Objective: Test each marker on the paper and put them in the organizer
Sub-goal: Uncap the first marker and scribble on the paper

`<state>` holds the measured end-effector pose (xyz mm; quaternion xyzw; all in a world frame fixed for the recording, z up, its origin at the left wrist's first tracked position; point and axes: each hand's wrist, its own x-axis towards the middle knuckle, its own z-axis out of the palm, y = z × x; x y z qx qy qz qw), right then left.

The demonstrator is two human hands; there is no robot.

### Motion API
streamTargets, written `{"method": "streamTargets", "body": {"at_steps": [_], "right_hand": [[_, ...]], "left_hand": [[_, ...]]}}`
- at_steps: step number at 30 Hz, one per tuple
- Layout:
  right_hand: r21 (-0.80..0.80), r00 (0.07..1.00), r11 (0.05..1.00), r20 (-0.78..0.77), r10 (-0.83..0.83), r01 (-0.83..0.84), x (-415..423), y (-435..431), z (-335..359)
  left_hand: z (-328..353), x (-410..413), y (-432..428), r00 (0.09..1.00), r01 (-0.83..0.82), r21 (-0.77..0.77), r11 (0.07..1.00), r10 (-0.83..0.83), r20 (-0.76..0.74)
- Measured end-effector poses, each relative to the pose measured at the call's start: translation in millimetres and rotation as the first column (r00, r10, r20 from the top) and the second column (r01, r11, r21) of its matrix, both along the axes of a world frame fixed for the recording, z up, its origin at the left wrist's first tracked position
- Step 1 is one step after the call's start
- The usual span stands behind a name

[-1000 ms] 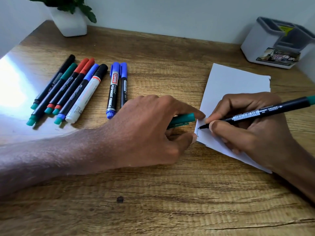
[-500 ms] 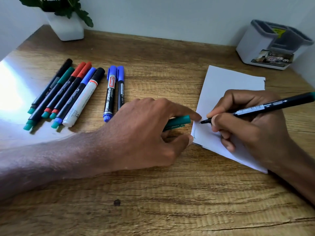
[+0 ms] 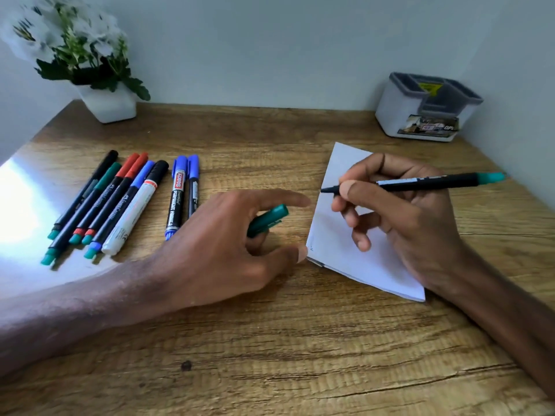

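Green-ended black marker (image 3: 435, 181), uncapped, pinched in the right hand (image 3: 414, 223), tip just above the white paper (image 3: 333, 241); green cap (image 3: 267, 219) gripped in the left hand (image 3: 222, 250); advised: line cap squarely on tip, press home before reaching for the far-right organizer (image 3: 426, 112).

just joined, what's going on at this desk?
A person is testing markers. The right hand grips an uncapped green marker, tip at the left edge of the paper. The left hand holds the green cap, thumb by the paper's corner. Eight capped markers lie in a row at left. No marker sticks out of the organizer.
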<state>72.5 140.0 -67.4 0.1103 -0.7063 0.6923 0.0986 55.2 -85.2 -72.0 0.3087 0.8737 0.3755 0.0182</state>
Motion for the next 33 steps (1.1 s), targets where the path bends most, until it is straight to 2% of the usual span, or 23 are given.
{"method": "streamTargets", "body": {"at_steps": [3,6,11,14,22,33], "right_hand": [[-0.061,0.997,0.997,-0.043,-0.056,0.053,2.3,0.9,6.8],[-0.118,0.994,0.989,-0.045,-0.097,0.091,4.2,3.4,11.8],[-0.197,0.996,0.976,-0.001,0.09,-0.088,6.5,10.8,14.8],[-0.162,0.995,0.982,-0.019,0.099,-0.101,7.4,11.6,14.2],[-0.059,0.996,0.995,-0.04,0.081,-0.083,5.9,8.7,8.3],[-0.039,0.998,0.998,-0.052,0.045,-0.047,4.1,9.5,8.5]], "left_hand": [[0.0,2.2,0.3,0.999,-0.016,0.103,0.995,0.012,0.039],[0.4,1.5,3.6,0.997,-0.04,0.093,0.995,0.034,0.068],[-2.6,-3.9,7.2,0.99,-0.093,0.173,0.981,0.074,0.118],[-4.5,-6.1,6.8,0.996,-0.074,0.195,0.978,0.061,0.07],[-7.8,-9.9,3.9,0.995,-0.027,0.269,0.963,0.0,0.101],[-9.5,-9.7,4.0,0.996,-0.01,0.332,0.943,-0.021,0.09]]}}
